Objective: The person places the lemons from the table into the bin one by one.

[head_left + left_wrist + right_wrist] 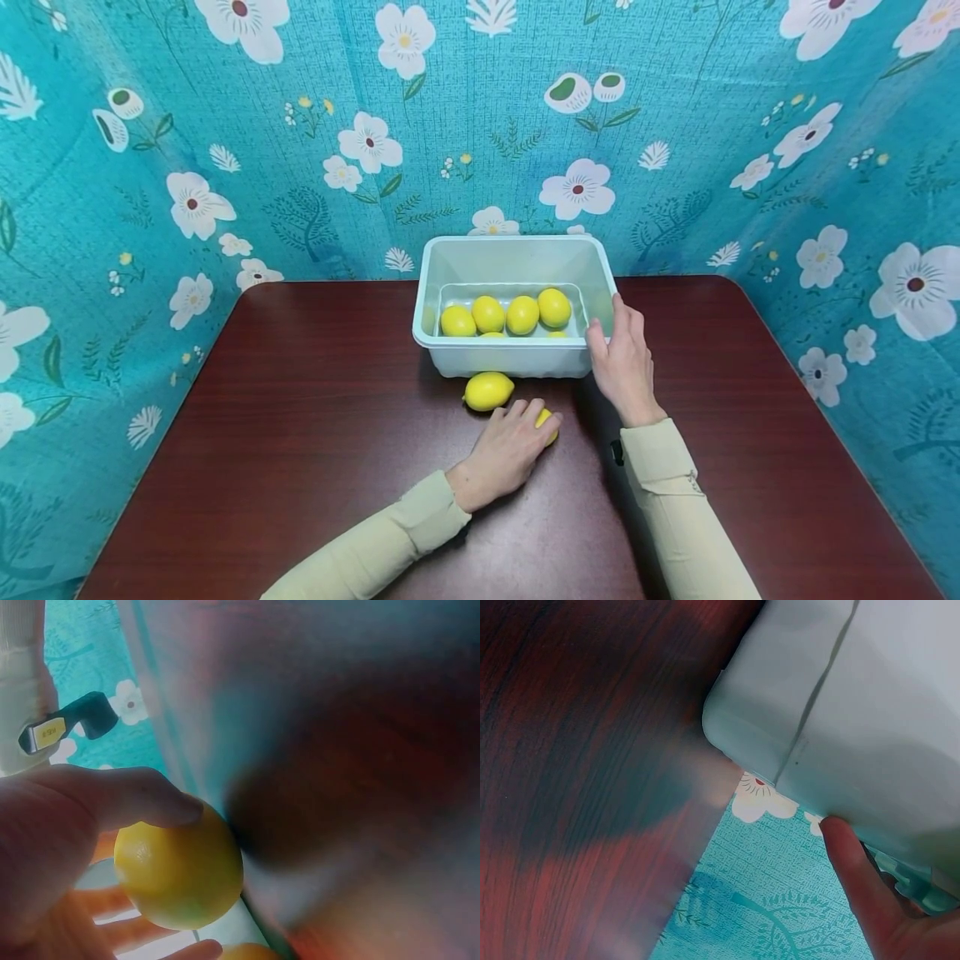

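Note:
My left hand (502, 450) holds a yellow lemon (548, 427) low over the table, in front of a pale plastic bin (517, 361). In the left wrist view the thumb lies across that lemon (180, 870) and the fingers are behind it. Another lemon (488, 392) lies on the table between the left hand and the bin's front wall. Inside the bin sit several lemons (522, 315), some partly hidden by the front rim. My right hand (626, 367) grips the bin's front right corner, thumb on the rim; the right wrist view shows a finger against the wall (900, 765).
The dark red wood table (315, 417) extends to both sides of the bin. A teal flowered cloth (450, 125) hangs behind the table and along its sides, with the bin close to the back edge.

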`<state>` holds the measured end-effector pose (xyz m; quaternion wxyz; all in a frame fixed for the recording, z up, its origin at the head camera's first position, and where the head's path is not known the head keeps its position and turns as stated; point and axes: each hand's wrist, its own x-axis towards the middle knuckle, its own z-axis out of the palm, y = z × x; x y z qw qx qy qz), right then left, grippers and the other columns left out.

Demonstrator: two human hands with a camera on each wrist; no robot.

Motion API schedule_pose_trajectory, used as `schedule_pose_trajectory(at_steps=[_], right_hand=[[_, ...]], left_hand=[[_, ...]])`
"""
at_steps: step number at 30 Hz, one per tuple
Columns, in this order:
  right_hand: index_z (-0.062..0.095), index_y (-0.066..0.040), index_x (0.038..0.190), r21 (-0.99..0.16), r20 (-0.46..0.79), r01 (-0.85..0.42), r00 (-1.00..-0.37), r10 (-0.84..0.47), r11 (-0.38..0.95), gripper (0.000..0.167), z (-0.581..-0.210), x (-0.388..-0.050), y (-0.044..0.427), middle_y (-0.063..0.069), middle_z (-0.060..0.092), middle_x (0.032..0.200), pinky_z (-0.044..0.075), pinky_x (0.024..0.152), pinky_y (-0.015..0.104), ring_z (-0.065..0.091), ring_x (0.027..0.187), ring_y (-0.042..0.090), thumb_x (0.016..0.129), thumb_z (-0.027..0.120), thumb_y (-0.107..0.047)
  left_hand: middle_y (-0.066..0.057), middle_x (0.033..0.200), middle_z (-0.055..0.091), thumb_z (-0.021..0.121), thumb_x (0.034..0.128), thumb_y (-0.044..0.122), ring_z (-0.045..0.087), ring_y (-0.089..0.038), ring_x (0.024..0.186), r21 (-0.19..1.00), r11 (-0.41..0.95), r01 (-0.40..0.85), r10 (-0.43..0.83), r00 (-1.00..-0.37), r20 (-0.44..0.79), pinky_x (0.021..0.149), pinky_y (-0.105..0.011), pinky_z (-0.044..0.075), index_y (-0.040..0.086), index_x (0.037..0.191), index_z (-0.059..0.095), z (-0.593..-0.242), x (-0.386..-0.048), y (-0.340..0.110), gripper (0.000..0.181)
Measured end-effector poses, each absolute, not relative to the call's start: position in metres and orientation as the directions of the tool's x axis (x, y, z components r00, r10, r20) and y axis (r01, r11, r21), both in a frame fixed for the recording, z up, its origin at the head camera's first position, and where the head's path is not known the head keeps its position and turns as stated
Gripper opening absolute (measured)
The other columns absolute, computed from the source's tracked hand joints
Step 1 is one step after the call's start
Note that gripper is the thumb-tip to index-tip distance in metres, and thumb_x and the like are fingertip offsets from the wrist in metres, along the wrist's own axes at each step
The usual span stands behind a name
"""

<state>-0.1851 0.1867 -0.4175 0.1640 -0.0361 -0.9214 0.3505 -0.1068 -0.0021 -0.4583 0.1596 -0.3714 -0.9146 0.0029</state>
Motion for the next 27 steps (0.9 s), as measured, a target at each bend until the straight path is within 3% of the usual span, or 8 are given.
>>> schedule_pose_trajectory(at_steps=[13,27], right_hand=[[0.024,-0.012,0.154,-0.658,0.28,-0.053,-0.943,0.179,0.751,0.064,-0.4181,-0.1856,0.1861,0.018,0.036,0.145,0.049,0.08,0.058,0.057,0.099,0.04,0.099,0.036,-0.043],[0.024,-0.012,0.154,-0.663,0.28,-0.053,-0.943,0.181,0.747,0.064,-0.4183,-0.1844,0.1865,0.018,0.037,0.144,0.049,0.077,0.057,0.057,0.094,0.04,0.099,0.035,-0.043]], left_hand=[[0.002,0.095,0.053,0.068,0.0847,0.016,0.051,-0.017,0.078,-0.124,0.728,0.675,0.676,-0.675,0.295,0.058,-0.027,0.034,0.024,0.114,0.056,-0.4599,-0.1075,-0.0044,0.033],[0.001,0.107,0.054,0.072,0.0801,0.021,0.053,-0.019,0.086,-0.124,0.714,0.689,0.692,-0.669,0.272,0.066,-0.031,0.042,0.024,0.123,0.055,-0.4581,-0.1072,-0.0035,0.046]])
